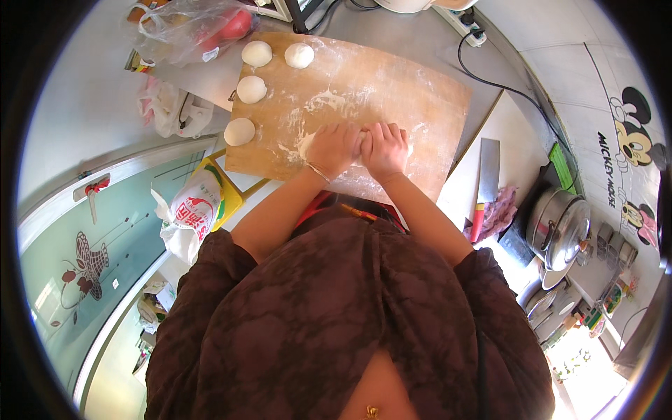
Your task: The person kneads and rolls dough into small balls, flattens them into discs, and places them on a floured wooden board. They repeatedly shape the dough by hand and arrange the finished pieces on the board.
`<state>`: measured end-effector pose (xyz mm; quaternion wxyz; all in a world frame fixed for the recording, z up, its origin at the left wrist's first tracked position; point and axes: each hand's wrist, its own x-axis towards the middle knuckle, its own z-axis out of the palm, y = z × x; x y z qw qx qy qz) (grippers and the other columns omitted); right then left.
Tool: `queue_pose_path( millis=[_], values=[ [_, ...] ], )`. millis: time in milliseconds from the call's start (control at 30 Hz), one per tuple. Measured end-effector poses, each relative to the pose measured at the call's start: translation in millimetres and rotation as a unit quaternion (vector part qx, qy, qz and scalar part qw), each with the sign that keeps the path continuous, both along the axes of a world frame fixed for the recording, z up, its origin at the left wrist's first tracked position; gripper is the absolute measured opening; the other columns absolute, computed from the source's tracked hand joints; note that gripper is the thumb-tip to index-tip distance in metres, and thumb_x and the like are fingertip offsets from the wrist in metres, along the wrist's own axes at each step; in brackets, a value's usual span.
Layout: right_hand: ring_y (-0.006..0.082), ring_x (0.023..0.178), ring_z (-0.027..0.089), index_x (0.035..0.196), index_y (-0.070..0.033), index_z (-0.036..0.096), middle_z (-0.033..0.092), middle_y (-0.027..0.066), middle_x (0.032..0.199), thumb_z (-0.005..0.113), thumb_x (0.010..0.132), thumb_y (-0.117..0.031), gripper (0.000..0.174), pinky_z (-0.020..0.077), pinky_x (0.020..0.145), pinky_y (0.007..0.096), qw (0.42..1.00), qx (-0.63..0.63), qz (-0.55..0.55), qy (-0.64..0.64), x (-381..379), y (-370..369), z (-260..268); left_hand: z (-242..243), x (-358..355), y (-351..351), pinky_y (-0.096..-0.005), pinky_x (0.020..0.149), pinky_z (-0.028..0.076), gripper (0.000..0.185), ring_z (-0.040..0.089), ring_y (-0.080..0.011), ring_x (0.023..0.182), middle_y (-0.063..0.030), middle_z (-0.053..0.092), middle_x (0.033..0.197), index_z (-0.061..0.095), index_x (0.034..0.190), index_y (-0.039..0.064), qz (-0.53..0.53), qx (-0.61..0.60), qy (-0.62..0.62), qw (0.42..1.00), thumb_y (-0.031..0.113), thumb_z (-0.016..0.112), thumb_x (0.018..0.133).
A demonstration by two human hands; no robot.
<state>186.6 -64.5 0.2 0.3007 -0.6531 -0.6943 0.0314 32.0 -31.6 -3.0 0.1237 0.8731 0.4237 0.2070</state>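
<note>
On a floured wooden board [388, 89], my left hand [334, 149] and my right hand [384, 149] lie side by side over a piece of white dough [305, 146]. Both sets of fingers curl over the dough, which shows only at its left and right ends and between the hands. Its full shape is hidden. Four round dough balls sit along the board's left and far side: one [257, 53] at the far corner, one [300, 55] to its right, one [252, 90] below, and the nearest [239, 132]. Loose flour [331, 102] is smeared beyond my hands.
At the right, a cleaver [488, 168] lies on a white surface beside a purple cloth [499, 212]. A lidded steel pot [559, 228] stands farther right. Plastic bags [184, 37] sit at the far left. A power strip [464, 26] trails a black cable. A flour sack [197, 207] stands left.
</note>
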Motion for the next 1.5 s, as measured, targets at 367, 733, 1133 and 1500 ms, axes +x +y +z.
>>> queue_pose_path(
  millis=[367,733,1133,1500],
  values=[
    [0.0392,0.070,0.066,0.088,-0.008,0.072,0.069,0.0170,0.079,0.055,0.102,-0.029,0.030,0.0536,0.069,0.0483,0.967,-0.226,-0.114,-0.008,11,65,-13,-1,21,62,-0.0503,0.069,0.052,0.031,0.066,-0.0365,0.075,-0.0137,0.068,0.078,0.064,0.088,0.010,0.013,-0.135,0.047,0.990,0.033,0.049,0.102],
    [0.0353,0.062,0.059,0.086,-0.005,0.067,0.060,0.0176,0.070,0.063,0.098,-0.019,0.019,0.0484,0.060,0.0457,0.983,-0.089,0.004,0.159,-13,-46,36,52,-22,-35,-0.0490,0.066,0.050,0.029,0.064,-0.0371,0.074,-0.0156,0.066,0.081,0.064,0.085,0.009,-0.037,-0.128,-0.061,0.989,0.032,0.054,0.100],
    [0.0319,0.056,0.060,0.084,-0.009,0.068,0.062,0.0147,0.066,0.062,0.099,-0.020,0.020,0.0510,0.051,0.0431,0.997,-0.071,-0.020,0.022,3,67,1,4,-6,75,-0.0443,0.064,0.055,0.019,0.068,-0.0315,0.081,-0.0091,0.068,0.093,0.064,0.092,0.011,-0.047,0.029,0.010,0.998,0.030,0.062,0.095],
    [0.0284,0.097,0.063,0.099,-0.015,0.072,0.068,0.0039,0.103,0.069,0.090,-0.024,0.013,0.0475,0.089,0.0451,0.999,0.025,0.035,0.029,-1,45,0,10,-12,45,-0.0473,0.092,0.050,0.035,0.062,-0.0359,0.108,-0.0150,0.064,0.113,0.060,0.113,0.004,-0.004,0.066,-0.098,0.993,0.024,0.069,0.087]
  ],
)
